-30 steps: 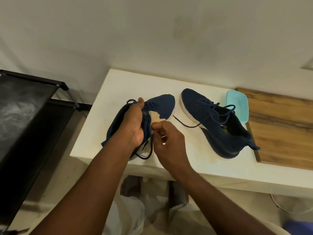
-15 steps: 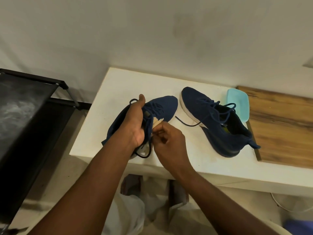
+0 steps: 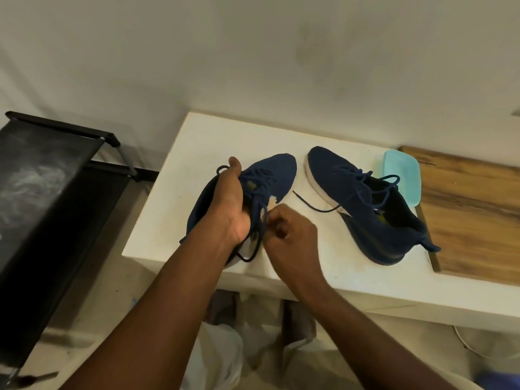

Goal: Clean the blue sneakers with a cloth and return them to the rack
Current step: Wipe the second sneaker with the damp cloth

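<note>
Navy knit covers both sneakers. The held sneaker [image 3: 277, 171] is tilted above the near left part of the white table [image 3: 197, 142], toe pointing away. The left hand [image 3: 230, 204] grips it around the collar and tongue, with the thumb up by the laces. The right hand [image 3: 292, 235] is just beside it with its fingers curled, pinching a small tan cloth [image 3: 271, 202]. Most of the cloth is hidden, but it seems to press against the sneaker's side below the laces. A loose lace loops down under the left wrist.

The second sneaker [image 3: 365, 204] lies on the table to the right, apart from the hands, with its white sole edge showing. Its heel is near a wooden board [image 3: 472, 215], and a pale teal lid [image 3: 402, 175] lies just behind it. A black rack [image 3: 56, 178] stands on the floor at the left, beside the table.
</note>
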A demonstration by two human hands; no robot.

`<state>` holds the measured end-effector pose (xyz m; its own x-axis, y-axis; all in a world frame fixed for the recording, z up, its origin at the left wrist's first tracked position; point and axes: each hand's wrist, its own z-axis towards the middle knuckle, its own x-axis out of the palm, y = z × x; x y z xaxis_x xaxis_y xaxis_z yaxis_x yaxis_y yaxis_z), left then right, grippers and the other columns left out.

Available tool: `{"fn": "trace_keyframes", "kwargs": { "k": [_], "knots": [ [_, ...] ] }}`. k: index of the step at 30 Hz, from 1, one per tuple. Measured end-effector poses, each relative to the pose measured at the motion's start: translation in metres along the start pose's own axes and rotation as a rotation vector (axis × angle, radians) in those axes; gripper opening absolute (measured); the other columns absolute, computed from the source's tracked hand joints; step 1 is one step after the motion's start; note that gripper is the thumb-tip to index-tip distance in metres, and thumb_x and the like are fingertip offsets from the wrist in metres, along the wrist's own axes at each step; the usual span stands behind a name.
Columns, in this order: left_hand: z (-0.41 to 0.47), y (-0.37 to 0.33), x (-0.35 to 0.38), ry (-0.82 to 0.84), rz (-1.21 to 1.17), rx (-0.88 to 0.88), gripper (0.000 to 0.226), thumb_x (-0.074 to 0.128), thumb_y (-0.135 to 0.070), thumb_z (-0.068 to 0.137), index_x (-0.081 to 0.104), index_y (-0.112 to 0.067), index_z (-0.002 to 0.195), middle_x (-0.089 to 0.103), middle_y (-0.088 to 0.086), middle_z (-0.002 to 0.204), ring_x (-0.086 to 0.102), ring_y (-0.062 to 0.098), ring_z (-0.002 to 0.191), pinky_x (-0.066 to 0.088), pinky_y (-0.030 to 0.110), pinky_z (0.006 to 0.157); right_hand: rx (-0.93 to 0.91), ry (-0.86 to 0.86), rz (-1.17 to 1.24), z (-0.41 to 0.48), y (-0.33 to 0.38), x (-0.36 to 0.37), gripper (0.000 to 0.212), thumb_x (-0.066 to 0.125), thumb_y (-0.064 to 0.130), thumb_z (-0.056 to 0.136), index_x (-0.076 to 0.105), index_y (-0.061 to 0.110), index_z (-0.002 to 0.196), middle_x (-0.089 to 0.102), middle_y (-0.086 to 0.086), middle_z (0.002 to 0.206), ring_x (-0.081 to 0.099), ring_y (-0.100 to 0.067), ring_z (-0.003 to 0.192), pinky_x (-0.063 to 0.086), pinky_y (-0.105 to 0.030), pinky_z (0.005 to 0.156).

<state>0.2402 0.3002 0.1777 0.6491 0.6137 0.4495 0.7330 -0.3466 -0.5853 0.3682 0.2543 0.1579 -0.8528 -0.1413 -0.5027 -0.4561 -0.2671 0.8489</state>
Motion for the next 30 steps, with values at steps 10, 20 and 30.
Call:
{"fn": "trace_keyframes", "kwargs": {
  "k": [10,20,30],
  "knots": [
    [-0.005,0.011,0.001,0.066,0.057,-0.048,0.076,0.038,-0.073,0.095,0.072,-0.007,0.11,0.077,0.015,0.101,0.074,0.027,0.079,0.059,0.035,0.075,-0.063,-0.05,-0.031,0.012,-0.003,0.006,0.026,0.059,-0.002,0.091,0.072,0.019,0.101,0.064,0.014,0.096,0.06,0.001,0.093,0.047,-0.011,0.078],
    [-0.002,0.014,0.004,0.032,0.009,-0.056,0.078,0.039,-0.072,0.095,0.068,-0.005,0.121,0.072,0.021,0.117,0.069,0.035,0.108,0.055,0.043,0.088,0.229,-0.173,-0.071,0.042,-0.042,-0.017,0.022,0.061,0.0,0.088,0.065,0.02,0.095,0.065,0.007,0.091,0.061,-0.002,0.081,0.052,-0.019,0.073],
    [-0.001,0.009,-0.001,0.109,-0.059,-0.038,0.085,0.045,-0.077,0.089,0.068,-0.003,0.124,0.069,0.019,0.125,0.067,0.029,0.108,0.056,0.045,0.094,-0.18,-0.003,-0.007,0.0,0.006,-0.004,0.02,0.066,-0.001,0.086,0.073,0.017,0.093,0.065,0.011,0.09,0.062,-0.004,0.084,0.05,-0.014,0.072]
  ]
}}
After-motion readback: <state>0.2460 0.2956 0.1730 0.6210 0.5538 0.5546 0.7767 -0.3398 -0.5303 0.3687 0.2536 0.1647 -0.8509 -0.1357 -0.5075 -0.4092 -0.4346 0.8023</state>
